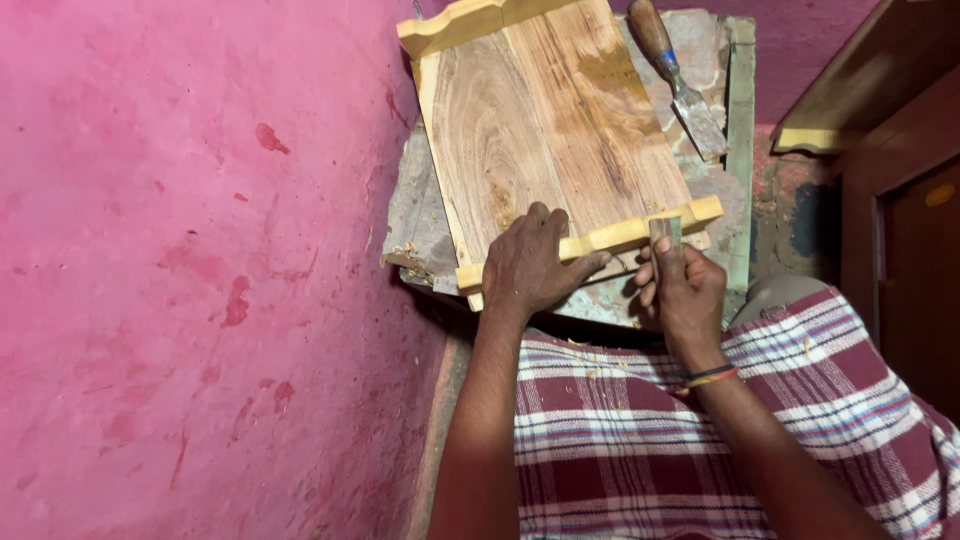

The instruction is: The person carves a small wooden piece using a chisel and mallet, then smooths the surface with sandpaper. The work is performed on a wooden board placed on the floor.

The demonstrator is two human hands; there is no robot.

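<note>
A framed wooden panel [545, 130] lies flat on a worn workbench [715, 185]. Its near edge is a pale yellow moulding strip [620, 236]. My left hand [530, 265] presses down on that strip near its left end, fingers spread over it. My right hand [680, 290] is closed around a small chisel [664, 232], whose top pokes up against the strip's right part. Wood chips lie on the checked cloth over my lap [620, 440].
A second chisel with a brown wooden handle [675, 75] rests on the bench at the far right of the panel. A pink wall [200, 270] fills the left side. Dark wooden furniture [900, 200] stands at the right.
</note>
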